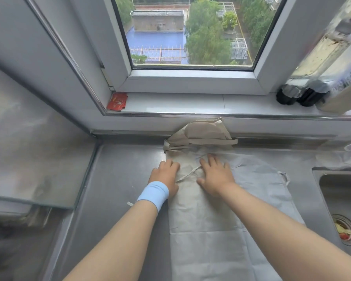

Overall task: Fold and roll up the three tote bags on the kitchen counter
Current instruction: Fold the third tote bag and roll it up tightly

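Note:
A beige tote bag lies flat along the steel counter, folded into a long strip over a paler grey-white tote bag that spreads out to its right. A third beige tote sits bunched against the back wall, its strap across it. My left hand, with a light blue wristband, rests at the strip's left edge, fingers curled over the edge. My right hand presses flat on the strip with fingers spread. A thin strap runs between my hands.
A steel sink with a drain strainer lies at the right. On the window sill stand dark-capped bottles at the right and a red packet at the left. A glass pane leans at the left.

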The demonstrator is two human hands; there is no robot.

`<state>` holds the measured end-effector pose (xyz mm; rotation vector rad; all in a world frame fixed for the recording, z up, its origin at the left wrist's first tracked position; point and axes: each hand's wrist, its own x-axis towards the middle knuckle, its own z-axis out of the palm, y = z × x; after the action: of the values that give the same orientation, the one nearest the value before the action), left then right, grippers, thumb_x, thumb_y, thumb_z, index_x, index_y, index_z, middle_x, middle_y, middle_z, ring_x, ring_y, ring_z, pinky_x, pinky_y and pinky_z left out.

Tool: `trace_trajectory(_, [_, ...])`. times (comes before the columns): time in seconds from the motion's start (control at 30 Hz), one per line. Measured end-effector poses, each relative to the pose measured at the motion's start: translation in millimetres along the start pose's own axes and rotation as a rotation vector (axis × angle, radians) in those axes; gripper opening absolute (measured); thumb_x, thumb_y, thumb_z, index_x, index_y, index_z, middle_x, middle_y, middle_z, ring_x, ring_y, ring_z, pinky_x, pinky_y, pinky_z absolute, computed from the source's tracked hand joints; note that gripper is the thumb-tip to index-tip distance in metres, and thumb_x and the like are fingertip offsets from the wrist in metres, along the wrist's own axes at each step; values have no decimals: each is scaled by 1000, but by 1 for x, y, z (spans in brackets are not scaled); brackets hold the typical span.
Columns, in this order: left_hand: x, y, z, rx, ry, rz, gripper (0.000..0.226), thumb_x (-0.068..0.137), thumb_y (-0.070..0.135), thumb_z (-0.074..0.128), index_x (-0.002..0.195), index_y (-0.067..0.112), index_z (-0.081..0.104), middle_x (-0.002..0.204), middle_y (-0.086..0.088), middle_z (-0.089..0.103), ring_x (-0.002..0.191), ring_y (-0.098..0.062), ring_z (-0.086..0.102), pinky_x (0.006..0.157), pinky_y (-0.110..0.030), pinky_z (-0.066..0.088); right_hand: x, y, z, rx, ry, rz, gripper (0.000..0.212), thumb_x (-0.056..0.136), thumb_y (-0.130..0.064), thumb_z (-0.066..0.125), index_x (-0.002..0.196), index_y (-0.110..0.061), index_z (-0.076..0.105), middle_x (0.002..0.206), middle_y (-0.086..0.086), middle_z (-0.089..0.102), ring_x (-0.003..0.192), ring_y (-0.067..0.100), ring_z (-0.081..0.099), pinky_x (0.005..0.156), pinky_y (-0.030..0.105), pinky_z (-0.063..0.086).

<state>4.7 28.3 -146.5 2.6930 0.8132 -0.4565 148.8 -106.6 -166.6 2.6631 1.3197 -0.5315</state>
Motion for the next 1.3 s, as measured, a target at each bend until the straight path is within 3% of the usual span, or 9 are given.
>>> trace_trajectory(0.1, [-15, -6, 2, 24, -5, -72, 41, 83, 27, 61, 119, 17, 43, 125, -6, 39, 117, -28, 41, 90, -41, 46, -7, -16, -3, -70, 267, -69, 53, 76, -25, 63, 128, -21, 55, 116, 10, 52, 104, 31, 51, 81, 40, 39])
trace_trajectory(0.23, [-29, -10, 9, -60, -137, -186, 42, 84, 31, 58, 120, 17, 43, 122, -7, 48, 110, -29, 55, 87, -38, 46, -18, -41, 10, 43, 328, -364, 30, 69, -14, 55, 95, -25, 68, 81, 6, 51, 69, 29, 57, 54, 31, 33])
trace_trajectory(0.43, [-47, -23, -2, 81, -402, -181, 25, 85, 18, 54, 107, 14, 64, 110, -7, 66, 93, -29, 64, 79, -32, 50, -18, -54, 2, 121, 55, -74, 21, 89, -13, 52, 100, -18, 69, 104, 8, 68, 94, 32, 66, 74, 34, 51])
trace_trajectory(0.57, [-56, -21, -10, -197, -593, -196, 21, 77, 18, 55, 89, 17, 72, 95, -6, 75, 68, -23, 62, 67, -25, 50, -28, -45, -17, 376, 30, 104, 20, 85, -15, 54, 92, -18, 73, 98, 8, 71, 94, 29, 65, 76, 31, 51])
trace_trajectory(0.7, [-57, -4, -17, -311, -328, -163, 47, 82, 38, 62, 126, 25, 49, 119, -2, 62, 102, -24, 60, 86, -29, 47, -43, -30, -42, 807, 39, 254, 14, 87, -20, 58, 82, -14, 69, 79, 4, 74, 68, 19, 73, 58, 26, 49])
trace_trajectory(0.8, [-51, 25, -16, -480, -170, -172, 73, 77, 49, 65, 137, 34, 26, 115, -4, 64, 102, -28, 62, 88, -35, 50, -57, -17, -57, 1015, 11, 220, 9, 87, -18, 61, 84, -11, 67, 79, 1, 75, 62, 19, 73, 55, 27, 47])
trace_trajectory(0.97, [-41, 65, -32, -428, -19, -31, 59, 84, 46, 59, 137, 46, 32, 110, 4, 67, 100, -24, 64, 83, -33, 51, -71, 10, -69, 1130, -68, 173, 6, 86, -15, 64, 81, -12, 64, 79, 7, 75, 66, 24, 71, 57, 28, 40])
trace_trajectory(1.17, [-44, 80, -45, -527, -433, 37, 10, 85, 31, 55, 81, 24, 60, 72, 9, 65, 57, -15, 60, 54, -22, 41, -86, 28, -70, 1118, -22, 264, 23, 91, -28, 64, 78, -9, 62, 66, 6, 68, 56, 24, 67, 55, 29, 44])
trace_trajectory(1.3, [-56, 75, -47, -666, -792, -25, 19, 94, 25, 49, 91, 19, 68, 74, 3, 59, 57, -15, 51, 53, -21, 35, -92, 41, -65, 932, 139, 413, 27, 91, -35, 59, 76, -13, 57, 71, 3, 73, 54, 18, 70, 60, 29, 48])
